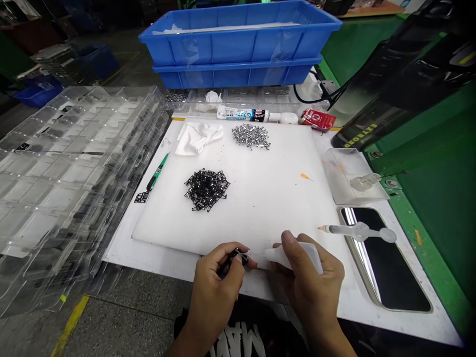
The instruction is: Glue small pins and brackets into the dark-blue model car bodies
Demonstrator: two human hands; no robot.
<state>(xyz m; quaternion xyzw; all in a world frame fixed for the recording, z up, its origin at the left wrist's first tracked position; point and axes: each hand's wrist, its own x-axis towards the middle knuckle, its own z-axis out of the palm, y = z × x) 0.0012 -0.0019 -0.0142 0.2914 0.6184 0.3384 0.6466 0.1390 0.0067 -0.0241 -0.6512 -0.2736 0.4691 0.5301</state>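
My left hand (215, 282) pinches a small black part (235, 257) at the near edge of the white board (260, 198). My right hand (310, 280) is wrapped round a small white squeeze bottle (293, 255), whose nozzle points left at the black part. A pile of small black parts (207, 189) lies on the board ahead of my left hand. Farther back sits a heap of small silver metal pieces (251, 136).
Clear plastic trays (63, 173) are stacked at the left. Two blue bins (238, 44) stand at the back, a glue tube (247, 114) before them. A white cloth (197, 137), green pen (158, 171), syringe (357, 232), clear dish (351, 176) and phone (390, 260) lie around.
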